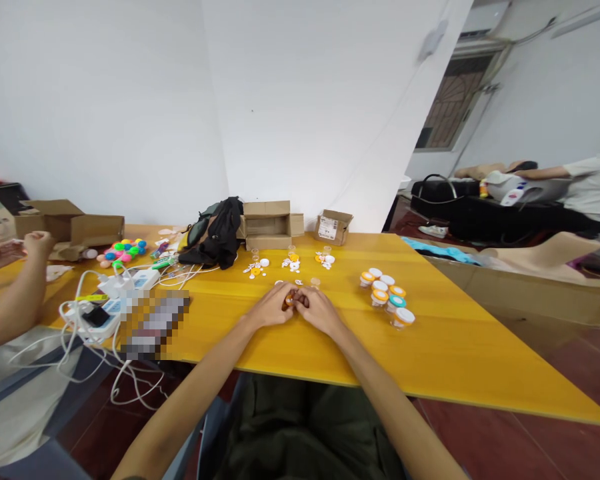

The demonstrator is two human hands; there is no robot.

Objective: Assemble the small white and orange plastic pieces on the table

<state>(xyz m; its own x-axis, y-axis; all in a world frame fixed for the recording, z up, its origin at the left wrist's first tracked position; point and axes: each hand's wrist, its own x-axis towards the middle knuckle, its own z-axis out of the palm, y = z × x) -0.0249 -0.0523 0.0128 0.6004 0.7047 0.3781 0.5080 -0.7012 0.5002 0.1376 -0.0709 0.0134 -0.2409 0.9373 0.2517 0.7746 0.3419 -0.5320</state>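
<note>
My left hand (271, 305) and my right hand (319, 308) meet over the middle of the table, fingers curled together. Between them shows a bit of a small orange part (289, 301), mostly hidden by the fingers. Just beyond the hands stands a clear plastic cup (315, 283), with a small white disc (299, 282) near it. Farther back lie loose white and orange pieces in a left pile (255, 271), a middle pile (294, 264) and a right pile (326, 259). To the right, several small clear jars (380, 297) stand grouped, with white, orange and teal lids.
An open cardboard box (267, 227), a smaller box (333, 228) and a black backpack (215, 233) line the wall. At left are power strips (115, 310) with tangled white cables, a pixelated dark object (157, 323), colourful balls (123, 253) and another person's arm (25, 293).
</note>
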